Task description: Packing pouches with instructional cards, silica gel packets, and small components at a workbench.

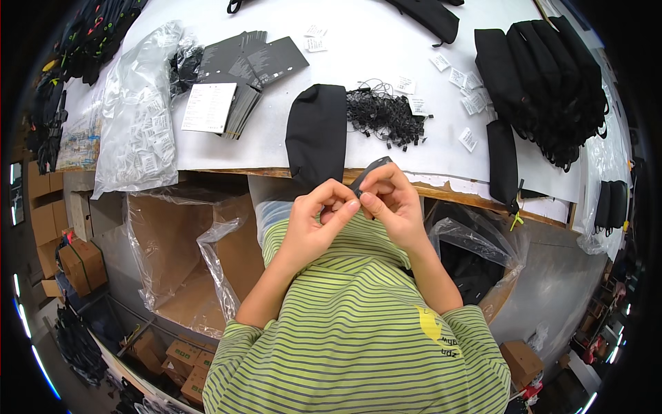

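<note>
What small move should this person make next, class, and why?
Probably a gentle pull with the left hand while the right hand steadies the dark flat piece: the fingertips of both hands meet closely at its near end, so a fine adjustment there seems sensible. Exactly what lies between them is too small to tell. A black fabric pouch lies just beyond.

From here I see the worker's right hand [394, 207] pinching a small dark strip [373, 170], the left hand's [316, 219] fingertips close together at its lower end; whether they grip it, I can't tell. Just beyond, a black pouch [318, 127] overhangs the edge of the white tabletop [238, 156], beside tangled black cords [387, 116]. Dark cards [277, 61] lie farther left.
</note>
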Demonstrator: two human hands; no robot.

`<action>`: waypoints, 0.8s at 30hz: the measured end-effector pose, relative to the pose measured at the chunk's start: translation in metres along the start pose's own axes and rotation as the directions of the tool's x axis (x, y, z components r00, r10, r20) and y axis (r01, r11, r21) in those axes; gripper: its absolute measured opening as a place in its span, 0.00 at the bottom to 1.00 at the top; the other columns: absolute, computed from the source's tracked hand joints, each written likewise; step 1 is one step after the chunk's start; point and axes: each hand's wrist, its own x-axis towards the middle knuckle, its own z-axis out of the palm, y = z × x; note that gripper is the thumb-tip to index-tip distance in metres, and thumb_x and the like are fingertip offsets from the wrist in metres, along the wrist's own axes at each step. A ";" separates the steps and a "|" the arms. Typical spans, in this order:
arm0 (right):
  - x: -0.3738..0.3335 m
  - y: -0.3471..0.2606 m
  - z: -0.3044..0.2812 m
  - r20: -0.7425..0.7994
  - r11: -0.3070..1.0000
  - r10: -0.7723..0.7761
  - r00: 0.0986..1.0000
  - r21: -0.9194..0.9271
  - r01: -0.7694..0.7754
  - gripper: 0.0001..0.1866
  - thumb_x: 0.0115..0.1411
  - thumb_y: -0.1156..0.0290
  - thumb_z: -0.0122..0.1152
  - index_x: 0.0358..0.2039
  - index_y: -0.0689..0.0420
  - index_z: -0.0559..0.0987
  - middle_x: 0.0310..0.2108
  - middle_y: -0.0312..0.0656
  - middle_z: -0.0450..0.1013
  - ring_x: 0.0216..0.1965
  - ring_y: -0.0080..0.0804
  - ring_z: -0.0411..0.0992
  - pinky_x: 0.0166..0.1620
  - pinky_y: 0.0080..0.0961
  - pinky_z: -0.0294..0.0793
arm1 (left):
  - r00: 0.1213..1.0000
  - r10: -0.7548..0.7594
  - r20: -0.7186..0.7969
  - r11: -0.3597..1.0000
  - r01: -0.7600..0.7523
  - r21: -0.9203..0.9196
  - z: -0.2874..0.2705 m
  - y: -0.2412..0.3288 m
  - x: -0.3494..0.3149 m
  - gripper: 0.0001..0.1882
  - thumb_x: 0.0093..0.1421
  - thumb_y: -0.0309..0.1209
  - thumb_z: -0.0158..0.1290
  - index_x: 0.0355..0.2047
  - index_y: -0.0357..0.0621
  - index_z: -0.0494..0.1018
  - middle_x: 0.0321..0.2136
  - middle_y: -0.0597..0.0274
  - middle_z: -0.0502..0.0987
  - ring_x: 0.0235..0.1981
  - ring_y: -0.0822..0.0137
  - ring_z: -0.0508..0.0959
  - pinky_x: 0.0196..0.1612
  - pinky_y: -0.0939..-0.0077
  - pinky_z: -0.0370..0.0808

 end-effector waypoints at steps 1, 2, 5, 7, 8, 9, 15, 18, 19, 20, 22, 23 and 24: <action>0.000 -0.001 -0.001 0.004 1.000 0.009 1.000 0.001 -0.009 0.07 0.62 0.76 0.55 0.40 0.60 0.68 0.27 0.33 0.69 0.26 0.16 0.64 0.29 0.14 0.62 | 1.000 -0.001 0.000 1.000 0.001 0.000 -0.001 -0.001 0.001 0.05 0.59 0.27 0.54 0.32 0.38 0.70 0.22 0.73 0.71 0.23 0.86 0.64 0.25 0.89 0.55; 0.000 -0.002 -0.001 0.007 1.000 0.018 1.000 0.003 -0.018 0.07 0.62 0.76 0.55 0.40 0.59 0.68 0.26 0.33 0.69 0.26 0.15 0.63 0.29 0.14 0.62 | 1.000 -0.001 0.016 0.999 0.001 -0.050 -0.002 -0.002 0.003 0.06 0.59 0.27 0.55 0.34 0.38 0.69 0.21 0.73 0.70 0.23 0.86 0.64 0.25 0.89 0.55; 0.000 -0.003 0.000 0.087 0.995 0.044 0.995 0.086 -0.052 0.07 0.62 0.75 0.55 0.39 0.59 0.68 0.26 0.32 0.68 0.25 0.15 0.62 0.28 0.13 0.61 | 0.999 0.009 0.053 0.982 0.001 -0.189 -0.002 -0.009 0.007 0.08 0.59 0.26 0.55 0.35 0.39 0.67 0.18 0.74 0.68 0.21 0.87 0.62 0.25 0.89 0.54; 0.000 -0.005 0.003 0.084 0.994 0.049 0.995 0.097 -0.057 0.07 0.62 0.75 0.55 0.39 0.59 0.68 0.25 0.32 0.67 0.25 0.15 0.62 0.28 0.13 0.60 | 0.997 0.018 0.074 0.961 0.003 -0.277 -0.002 -0.012 0.008 0.08 0.59 0.26 0.55 0.34 0.39 0.66 0.16 0.75 0.65 0.20 0.87 0.59 0.24 0.89 0.53; 0.000 -0.006 0.003 0.079 0.992 0.053 0.995 0.108 -0.062 0.07 0.63 0.74 0.55 0.39 0.59 0.68 0.25 0.32 0.67 0.24 0.15 0.61 0.28 0.13 0.60 | 0.995 0.008 0.095 0.967 0.016 -0.255 -0.003 -0.013 0.009 0.08 0.59 0.26 0.54 0.34 0.38 0.66 0.17 0.73 0.66 0.20 0.85 0.61 0.24 0.88 0.55; 0.001 -0.007 0.003 0.080 0.992 0.052 0.995 0.109 -0.061 0.07 0.63 0.74 0.55 0.39 0.59 0.68 0.25 0.32 0.67 0.24 0.15 0.61 0.28 0.13 0.60 | 0.993 -0.001 0.116 0.972 0.028 -0.233 -0.003 -0.013 0.009 0.07 0.59 0.25 0.54 0.34 0.37 0.67 0.18 0.72 0.66 0.21 0.83 0.62 0.25 0.87 0.57; 0.005 -0.018 -0.009 0.031 0.994 0.090 0.995 0.054 -0.092 0.06 0.63 0.75 0.54 0.39 0.59 0.67 0.21 0.31 0.65 0.22 0.16 0.61 0.27 0.14 0.60 | 0.910 0.300 0.284 0.691 -0.413 0.593 -0.036 0.008 0.069 0.12 0.54 0.17 0.47 0.40 0.39 0.72 0.42 0.62 0.74 0.40 0.60 0.69 0.45 0.72 0.68; -0.001 -0.029 -0.010 0.092 0.993 0.107 0.990 0.036 -0.111 0.07 0.62 0.76 0.54 0.39 0.59 0.68 0.21 0.31 0.65 0.21 0.16 0.62 0.26 0.14 0.60 | 0.846 0.268 0.460 0.406 -0.532 0.743 -0.043 -0.007 0.095 0.19 0.47 0.15 0.48 0.41 0.42 0.72 0.47 0.64 0.71 0.43 0.58 0.68 0.46 0.70 0.67; -0.003 -0.031 -0.012 0.085 0.995 0.098 0.991 0.000 -0.099 0.06 0.62 0.76 0.54 0.39 0.59 0.68 0.20 0.31 0.65 0.21 0.16 0.62 0.26 0.14 0.60 | 0.800 0.223 0.557 0.223 -0.598 0.770 -0.041 -0.007 0.101 0.22 0.44 0.14 0.49 0.42 0.43 0.71 0.49 0.64 0.70 0.44 0.59 0.67 0.47 0.69 0.66; -0.005 -0.032 -0.015 0.083 0.996 0.091 0.992 -0.001 -0.091 0.06 0.62 0.76 0.54 0.39 0.59 0.68 0.20 0.31 0.65 0.21 0.16 0.62 0.26 0.14 0.60 | 0.796 0.226 0.562 0.217 -0.604 0.767 -0.042 -0.007 0.105 0.22 0.44 0.14 0.49 0.42 0.43 0.71 0.49 0.64 0.70 0.44 0.59 0.67 0.47 0.69 0.66; -0.011 -0.035 -0.022 0.043 0.995 0.097 0.994 -0.027 -0.096 0.06 0.62 0.76 0.54 0.38 0.59 0.69 0.21 0.31 0.65 0.21 0.16 0.62 0.26 0.14 0.60 | 0.776 0.203 0.597 0.097 -0.622 0.777 -0.042 -0.003 0.112 0.23 0.41 0.13 0.49 0.40 0.44 0.71 0.46 0.64 0.68 0.45 0.60 0.67 0.47 0.69 0.65; -0.014 -0.038 -0.023 0.011 0.993 0.111 0.994 -0.050 -0.111 0.06 0.62 0.76 0.54 0.38 0.60 0.69 0.21 0.31 0.65 0.21 0.16 0.62 0.26 0.13 0.60 | 0.779 0.260 0.570 0.088 -0.607 0.790 -0.043 0.001 0.113 0.21 0.41 0.14 0.51 0.38 0.45 0.70 0.42 0.64 0.69 0.44 0.60 0.68 0.45 0.68 0.65; -0.016 -0.040 -0.027 0.005 0.993 0.109 0.994 -0.049 -0.108 0.06 0.62 0.76 0.54 0.38 0.60 0.69 0.21 0.31 0.65 0.21 0.16 0.62 0.26 0.13 0.60 | 0.773 0.317 0.549 0.058 -0.594 0.803 -0.045 0.004 0.114 0.19 0.43 0.17 0.54 0.37 0.45 0.70 0.39 0.64 0.69 0.44 0.60 0.68 0.46 0.67 0.64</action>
